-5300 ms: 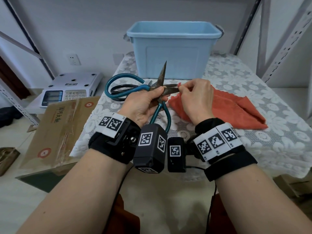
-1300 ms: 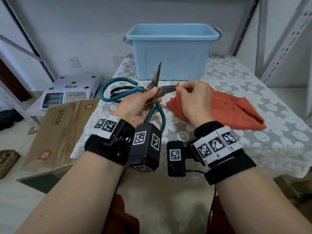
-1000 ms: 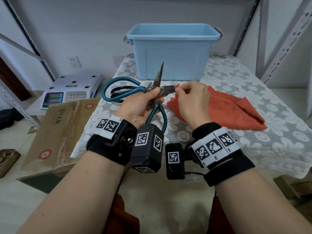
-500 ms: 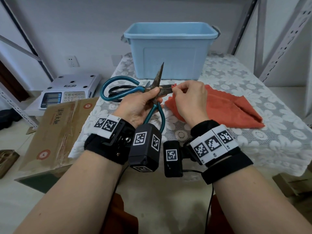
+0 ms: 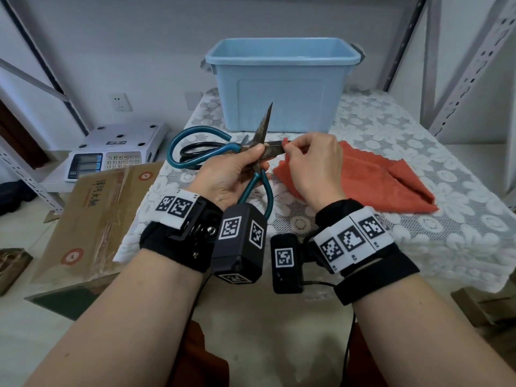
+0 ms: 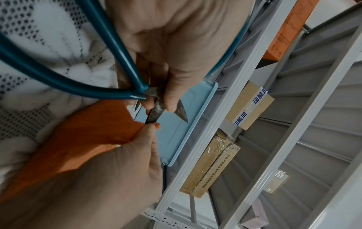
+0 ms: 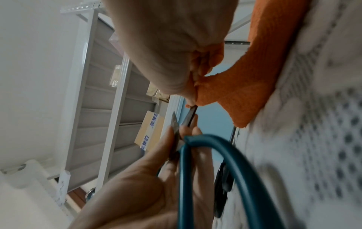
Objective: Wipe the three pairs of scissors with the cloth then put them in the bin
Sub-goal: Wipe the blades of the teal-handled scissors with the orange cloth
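My left hand (image 5: 245, 163) grips a pair of teal-handled scissors (image 5: 178, 143) at the pivot, above the table's near part. The rusty blades are spread, one pointing up and one pointing right. My right hand (image 5: 296, 152) pinches a corner of the orange cloth (image 5: 377, 180) around the right-pointing blade. In the left wrist view the cloth (image 6: 94, 131) wraps that blade's tip and the teal scissors (image 6: 78, 83) cross the frame. A black-handled pair of scissors (image 5: 195, 150) lies on the table behind the teal handles. The light blue bin (image 5: 282, 88) stands open at the back.
A white lace tablecloth (image 5: 418, 233) covers the table, and most of the orange cloth lies on it at the right. A weighing scale (image 5: 117, 152) and a cardboard box (image 5: 92, 219) sit to the left, below table height. Grey shelf uprights (image 5: 474, 65) rise at the right.
My right hand has slid the pinched cloth a little left along the blade, towards the pivot. My left hand keeps its hold on the scissors, almost still.
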